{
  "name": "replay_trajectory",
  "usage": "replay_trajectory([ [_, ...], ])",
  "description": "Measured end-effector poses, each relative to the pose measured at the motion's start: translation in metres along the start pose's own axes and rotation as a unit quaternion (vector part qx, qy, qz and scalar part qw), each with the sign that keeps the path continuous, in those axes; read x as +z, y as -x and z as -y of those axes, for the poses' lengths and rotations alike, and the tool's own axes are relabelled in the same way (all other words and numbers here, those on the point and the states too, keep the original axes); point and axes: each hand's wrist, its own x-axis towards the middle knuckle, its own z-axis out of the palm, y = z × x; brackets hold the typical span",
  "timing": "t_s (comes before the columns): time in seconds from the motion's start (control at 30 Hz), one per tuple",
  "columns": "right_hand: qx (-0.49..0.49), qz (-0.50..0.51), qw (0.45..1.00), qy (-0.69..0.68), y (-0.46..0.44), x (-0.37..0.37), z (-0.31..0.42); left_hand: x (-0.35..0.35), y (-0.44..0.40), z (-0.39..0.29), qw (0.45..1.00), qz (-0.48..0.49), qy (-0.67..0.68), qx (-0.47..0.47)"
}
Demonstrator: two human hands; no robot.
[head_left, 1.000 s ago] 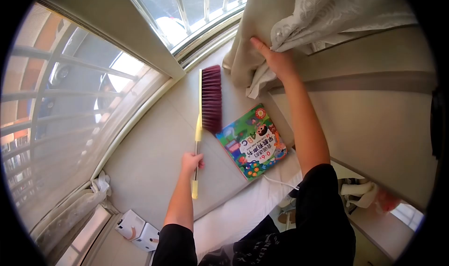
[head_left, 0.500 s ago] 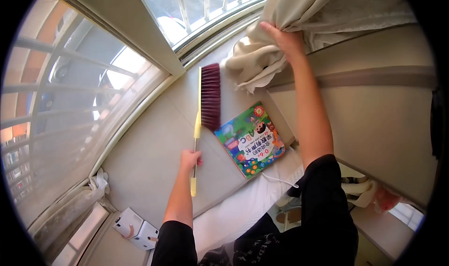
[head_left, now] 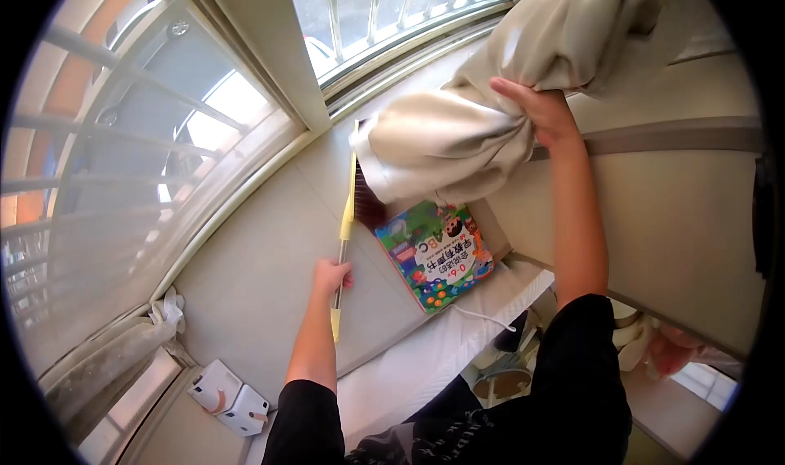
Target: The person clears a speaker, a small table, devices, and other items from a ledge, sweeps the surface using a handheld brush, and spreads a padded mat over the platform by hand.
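Note:
My left hand (head_left: pixel 332 277) is closed round the handle of a yellow brush (head_left: pixel 347 213) with dark red bristles. The brush lies along the pale sill, its head pointing at the window corner. Part of the bristles is hidden under the hanging end of a cream curtain (head_left: pixel 450 146). My right hand (head_left: pixel 545 115) grips the bunched curtain, thumb on top. Just right of the brush, a colourful children's book (head_left: pixel 437 256) lies flat, its upper edge partly covered by the curtain.
Barred windows (head_left: pixel 409 15) border the sill (head_left: pixel 262 260) on the far and left sides. A white boxy object (head_left: pixel 229 399) stands at lower left. A beige panel (head_left: pixel 670 211) rises at the right. A white cord (head_left: pixel 486 318) trails from near the book.
My right hand has moved right and slightly down with the curtain. The curtain's end now spreads over the brush head and the book's top edge. My left hand has hardly moved.

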Motion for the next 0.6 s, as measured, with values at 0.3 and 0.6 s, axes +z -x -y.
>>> replay_trajectory([
  [0.3,0.042,-0.359,0.870,-0.336,0.046,-0.016,0.026,-0.002,0.014,-0.010,1.000,0.000,-0.030,0.005],
  [0.6,0.071,0.120,0.962,-0.234,0.121,-0.124,0.024,-0.004,0.000,0.003,0.998,0.001,-0.057,0.015],
])
